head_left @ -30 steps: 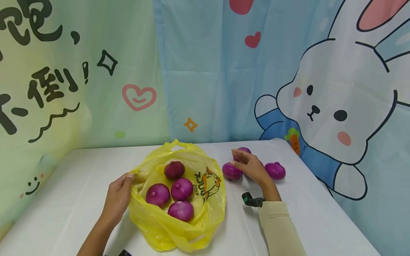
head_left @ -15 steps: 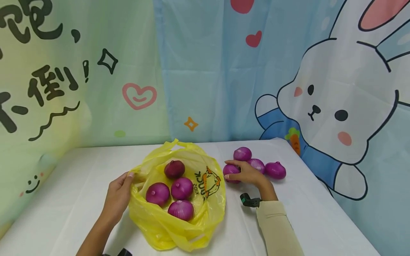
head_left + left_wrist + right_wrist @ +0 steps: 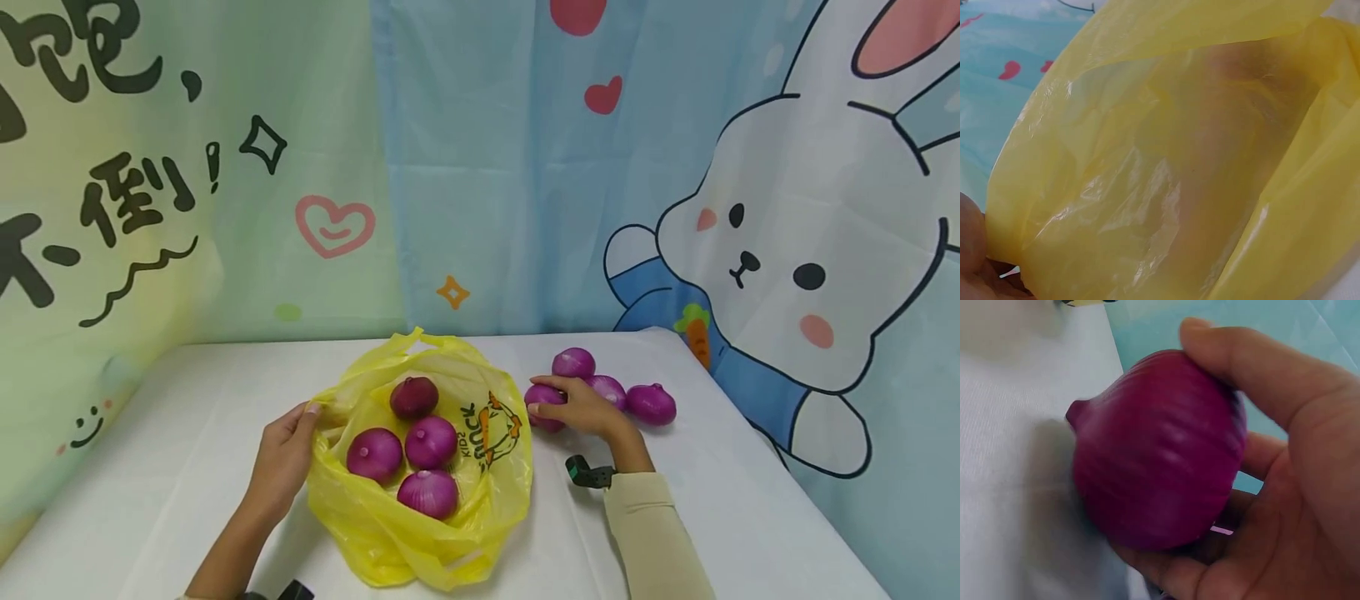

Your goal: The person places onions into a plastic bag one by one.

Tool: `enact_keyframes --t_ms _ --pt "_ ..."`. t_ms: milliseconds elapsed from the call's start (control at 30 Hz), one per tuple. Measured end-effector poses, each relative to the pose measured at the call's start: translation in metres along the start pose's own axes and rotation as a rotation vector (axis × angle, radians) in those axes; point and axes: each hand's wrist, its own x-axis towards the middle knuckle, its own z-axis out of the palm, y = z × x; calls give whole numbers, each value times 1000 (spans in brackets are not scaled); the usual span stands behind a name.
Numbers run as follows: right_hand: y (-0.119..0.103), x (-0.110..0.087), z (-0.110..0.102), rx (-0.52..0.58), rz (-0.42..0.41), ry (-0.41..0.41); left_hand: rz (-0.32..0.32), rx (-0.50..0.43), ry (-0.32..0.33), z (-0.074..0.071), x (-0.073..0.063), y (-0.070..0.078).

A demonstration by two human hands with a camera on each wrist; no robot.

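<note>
My left hand [image 3: 279, 458] pinches the left rim of a yellow plastic bag [image 3: 352, 533], keeping its mouth spread. Several red onions lie inside, among them a darker one [image 3: 414, 397] at the back and a streaked one [image 3: 429, 494] at the front. Right of the bag, my right hand [image 3: 592, 412] grips another red onion [image 3: 1160, 456]. Thumb and fingers curl round its sides in the right wrist view, its pointed tip facing away from the palm. The left wrist view is mostly filled by bag film [image 3: 1116, 187], with part of the left hand at the lower left corner.
Three more red onions sit behind and right of my right hand: one at the back [image 3: 573, 363], one partly hidden by the hand [image 3: 609, 390] and one farthest right [image 3: 651, 404]. A white cloth [image 3: 750, 517] covers the table. A printed curtain [image 3: 465, 167] hangs behind it.
My right hand has come down and left from above the onions and taken hold of the one nearest the bag. The left hand keeps its hold. The head view has shifted slightly.
</note>
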Motion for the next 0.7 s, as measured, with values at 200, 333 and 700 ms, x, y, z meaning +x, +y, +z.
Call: enact_keyframes --t_ms 200,333,700 --pt "-6 0 -9 2 -16 0 15 -1 1 2 0 2" --pt "-13 -5 -17 -17 12 13 17 2 -3 2 0 3" --pt "-45 -5 -31 185 -78 57 -11 0 -7 2 1 1"
